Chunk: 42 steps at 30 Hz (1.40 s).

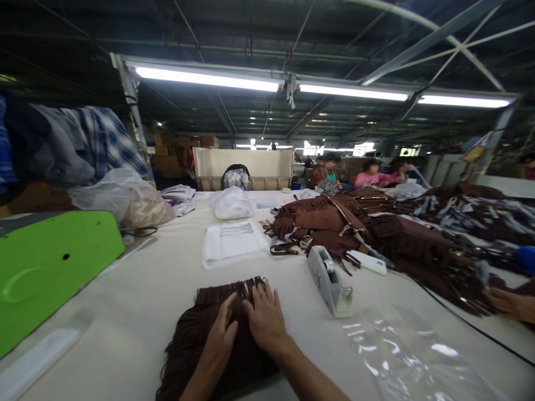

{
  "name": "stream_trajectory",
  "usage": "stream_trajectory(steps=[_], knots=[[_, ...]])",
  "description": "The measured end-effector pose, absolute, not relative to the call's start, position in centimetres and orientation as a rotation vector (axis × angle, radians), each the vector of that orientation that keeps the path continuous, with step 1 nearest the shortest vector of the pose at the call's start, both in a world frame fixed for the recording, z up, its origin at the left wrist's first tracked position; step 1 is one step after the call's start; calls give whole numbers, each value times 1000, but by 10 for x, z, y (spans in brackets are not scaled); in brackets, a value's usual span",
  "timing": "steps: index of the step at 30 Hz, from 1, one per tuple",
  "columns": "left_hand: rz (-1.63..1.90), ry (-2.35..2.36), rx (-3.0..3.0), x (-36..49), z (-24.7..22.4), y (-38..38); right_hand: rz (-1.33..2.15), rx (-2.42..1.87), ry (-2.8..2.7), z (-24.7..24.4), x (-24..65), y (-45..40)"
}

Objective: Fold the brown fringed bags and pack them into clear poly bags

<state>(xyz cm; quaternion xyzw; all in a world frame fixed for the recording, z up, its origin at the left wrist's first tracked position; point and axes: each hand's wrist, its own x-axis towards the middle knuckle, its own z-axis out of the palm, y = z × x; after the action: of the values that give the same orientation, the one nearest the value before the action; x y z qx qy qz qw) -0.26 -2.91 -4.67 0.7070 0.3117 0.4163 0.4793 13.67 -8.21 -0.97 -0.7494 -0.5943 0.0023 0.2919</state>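
A dark brown fringed bag (246, 356) lies flat on the cream table in front of me, its fringe strips spread toward the far edge and the left side. My left hand (219, 331) rests on the bag, fingers stretched forward and thumb apart. Beside it, my right hand (266, 317) is laid flat on the fringe near the far edge, fingers spread. Neither hand grips anything that I can see. To the right stands a grey tape dispenser (330, 284). Clear plastic bags (412, 351) lie at the lower right.
A green machine (58, 267) stands at left. White plastic bags (234, 245) lie stacked ahead, near a bundled clear bag (231, 203). Brown fringed bags (317, 214) are heaped at right, with a white device (368, 262) and cable. Another person's hand (512, 303) touches the heap.
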Motion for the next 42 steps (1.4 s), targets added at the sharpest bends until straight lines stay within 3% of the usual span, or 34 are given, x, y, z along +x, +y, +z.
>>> stream_trajectory(steps=[5,9,12,15,20,28,34,38,42], knots=[[1104,717,1468,-11,-27,-30,125,-2064,-1708,-10,108,-89],[1158,764,1590,-70,11,-43,387,-1629,-1875,9,121,-113],[1246,1232,1901,-132,16,-30,433,-1548,-1575,17,143,-122],[1098,1582,2144,-162,-13,-12,371,-1729,-1441,4,155,-113],[600,1614,2430,-124,-58,-16,213,-1867,-1801,-32,143,-103],[303,1455,2644,-80,-33,-46,219,-1671,-2183,-18,146,-113],[296,1138,2741,-59,-35,-69,255,-1423,-2330,-21,142,-114],[479,946,2864,-73,-41,-62,279,-1264,-2351,-20,151,-114],[614,1421,2765,-94,-38,-34,198,-1434,-2204,-28,158,-108]])
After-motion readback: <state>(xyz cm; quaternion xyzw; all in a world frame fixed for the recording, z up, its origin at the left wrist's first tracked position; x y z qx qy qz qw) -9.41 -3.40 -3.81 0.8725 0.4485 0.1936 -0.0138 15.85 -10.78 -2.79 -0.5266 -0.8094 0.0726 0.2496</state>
